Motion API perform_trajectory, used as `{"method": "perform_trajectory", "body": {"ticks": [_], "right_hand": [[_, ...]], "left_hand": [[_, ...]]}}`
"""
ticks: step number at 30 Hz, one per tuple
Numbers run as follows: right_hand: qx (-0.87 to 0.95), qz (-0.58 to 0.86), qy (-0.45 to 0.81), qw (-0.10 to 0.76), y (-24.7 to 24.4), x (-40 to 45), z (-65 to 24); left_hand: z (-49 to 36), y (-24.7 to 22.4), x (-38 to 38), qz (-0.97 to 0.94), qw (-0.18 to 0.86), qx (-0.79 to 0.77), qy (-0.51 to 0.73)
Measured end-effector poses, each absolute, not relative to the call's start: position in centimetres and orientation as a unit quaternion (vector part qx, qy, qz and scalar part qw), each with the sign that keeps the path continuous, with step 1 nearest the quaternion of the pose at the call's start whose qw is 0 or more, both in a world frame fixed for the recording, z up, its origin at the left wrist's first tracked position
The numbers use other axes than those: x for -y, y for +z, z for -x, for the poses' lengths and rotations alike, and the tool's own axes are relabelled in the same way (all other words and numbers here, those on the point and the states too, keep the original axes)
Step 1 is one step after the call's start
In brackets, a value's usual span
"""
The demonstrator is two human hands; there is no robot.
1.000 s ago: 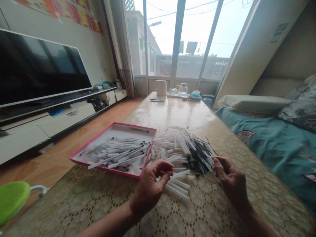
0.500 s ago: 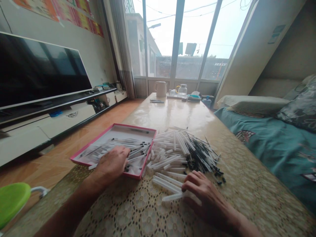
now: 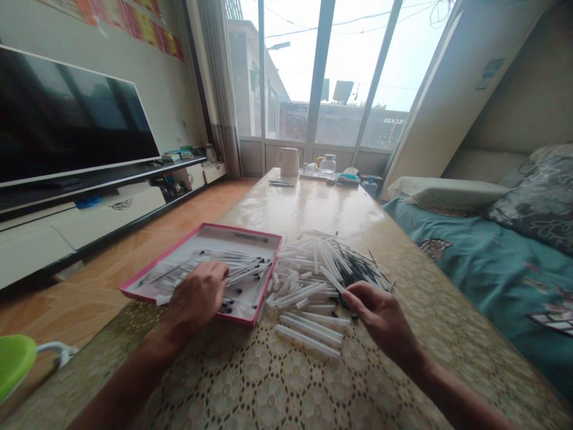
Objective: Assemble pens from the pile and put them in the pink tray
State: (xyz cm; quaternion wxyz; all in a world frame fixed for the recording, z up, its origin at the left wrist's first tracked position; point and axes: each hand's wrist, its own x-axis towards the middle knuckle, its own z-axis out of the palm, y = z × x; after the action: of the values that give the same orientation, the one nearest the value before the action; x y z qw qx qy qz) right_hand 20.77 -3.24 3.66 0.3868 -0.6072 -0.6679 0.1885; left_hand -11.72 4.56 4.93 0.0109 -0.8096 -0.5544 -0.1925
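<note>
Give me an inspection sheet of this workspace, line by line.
surface: glossy tan table, lace-patterned cloth over its near end.
job's things: pink-rimmed tray holding white tubes with black tips; loose pile of the same tubes beside it.
clutter: white jug and glass jug at the table's far end.
hands: left hand over the tubes in the tray; right hand at the pile's near edge, grip unclear.
cables: overhead wires outside the window.
surroundings: television on the left, teal bedding on the right.
</note>
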Motion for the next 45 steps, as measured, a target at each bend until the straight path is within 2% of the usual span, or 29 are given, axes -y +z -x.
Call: {"method": "perform_trajectory", "body": {"ticks": [3,6,11,15,18,22,24,29,32,35,41,45], "right_hand": [[0.675,0.632,0.168,0.341,3.9,1.4,-19.7],[0.669,0.649,0.138,0.336,4.2,-1.2,-18.7],[0.66,0.65,0.082,0.368,5.1,-4.3,-18.6],[0.702,0.599,0.044,0.383,5.7,-1.6,-18.2],[0.834,0.466,-0.03,0.293,5.3,2.0,-17.0],[0.868,0.43,-0.107,0.224,3.3,5.1,-16.3],[0.871,0.436,-0.088,0.209,2.1,5.6,-17.1],[0.863,0.468,0.03,0.189,0.4,6.0,-19.7],[0.874,0.45,0.073,0.17,0.5,6.2,-20.2],[0.881,0.441,0.056,0.164,0.5,6.5,-20.1],[0.876,0.46,0.002,0.146,-0.8,6.8,-20.2],[0.88,0.444,-0.056,0.156,-1.2,6.7,-20.2]], "left_hand": [[10.5,5.2,-4.0,0.796,-0.086,0.531,-0.277],[8.6,5.2,-2.9,0.805,-0.181,0.469,-0.314],[6.5,4.5,-1.4,0.836,-0.221,0.391,-0.315],[6.0,4.1,-0.9,0.855,-0.219,0.357,-0.305],[5.3,4.0,-0.2,0.87,-0.217,0.333,-0.29],[3.8,3.6,1.1,0.897,-0.207,0.294,-0.257],[3.2,3.2,1.5,0.913,-0.173,0.282,-0.239],[2.4,2.1,1.4,0.946,-0.013,0.242,-0.215],[1.9,1.8,1.5,0.958,0.031,0.205,-0.199],[1.4,1.7,1.7,0.963,0.053,0.184,-0.19],[1.3,1.2,1.6,0.964,0.06,0.184,-0.184],[1.0,1.3,1.9,0.961,-0.018,0.228,-0.152]]}}
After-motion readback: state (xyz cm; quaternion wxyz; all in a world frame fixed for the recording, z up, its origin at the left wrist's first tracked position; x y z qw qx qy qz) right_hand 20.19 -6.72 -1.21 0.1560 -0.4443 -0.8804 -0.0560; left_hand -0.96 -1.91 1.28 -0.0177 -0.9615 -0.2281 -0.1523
